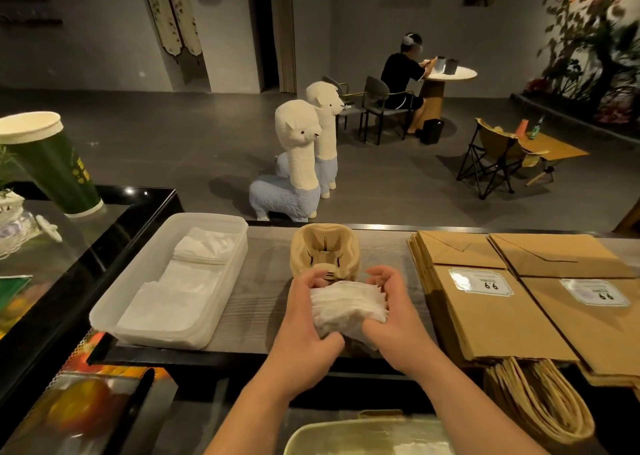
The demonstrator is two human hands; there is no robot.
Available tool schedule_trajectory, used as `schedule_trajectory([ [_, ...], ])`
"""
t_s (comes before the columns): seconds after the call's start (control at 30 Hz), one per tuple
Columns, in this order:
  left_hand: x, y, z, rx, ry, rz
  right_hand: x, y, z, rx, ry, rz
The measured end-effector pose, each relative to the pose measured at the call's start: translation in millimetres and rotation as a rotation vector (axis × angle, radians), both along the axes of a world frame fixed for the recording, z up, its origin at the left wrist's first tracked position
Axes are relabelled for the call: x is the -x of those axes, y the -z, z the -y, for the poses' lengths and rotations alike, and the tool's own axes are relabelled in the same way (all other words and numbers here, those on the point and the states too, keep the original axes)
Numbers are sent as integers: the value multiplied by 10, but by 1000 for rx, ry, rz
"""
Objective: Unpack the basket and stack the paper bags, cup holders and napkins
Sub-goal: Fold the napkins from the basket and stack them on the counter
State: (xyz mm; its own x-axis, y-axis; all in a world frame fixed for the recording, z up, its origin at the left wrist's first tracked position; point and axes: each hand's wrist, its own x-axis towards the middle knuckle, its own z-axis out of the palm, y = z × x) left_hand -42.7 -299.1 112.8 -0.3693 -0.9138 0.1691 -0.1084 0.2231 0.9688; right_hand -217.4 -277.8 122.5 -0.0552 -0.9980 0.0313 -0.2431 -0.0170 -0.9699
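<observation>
Both my hands hold a stack of white napkins [346,307] above the grey counter, just in front of the beige cup holders [323,247]. My left hand [306,312] grips the stack's left side and my right hand [389,311] grips its right side. More napkins lie in a clear plastic tray [131,312] to the left. Two piles of flat brown paper bags [485,302] lie to the right, their handles hanging over the near edge. The rim of the pale basket [349,427] shows at the bottom, with something white inside.
A tall green paper cup [52,164] stands on the black glass counter [104,233] at the left. Beyond the counter are two alpaca figures [301,164] on the floor, folding chairs and a person seated at a round table far back.
</observation>
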Motion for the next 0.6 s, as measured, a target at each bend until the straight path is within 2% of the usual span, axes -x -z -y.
schedule_trajectory([
  [0.17,67,48,37,-18,-135,-45,24,-18,-15,30,14,-11],
  [0.27,11,52,60,-69,-131,-83,72,-20,-43,11,-37,-31],
  [0.4,69,15,7,-114,-65,-2,68,-5,-63,-18,-48,-23],
  [0.6,40,30,18,-138,-150,-49,56,-14,-97,-27,-21,-19],
])
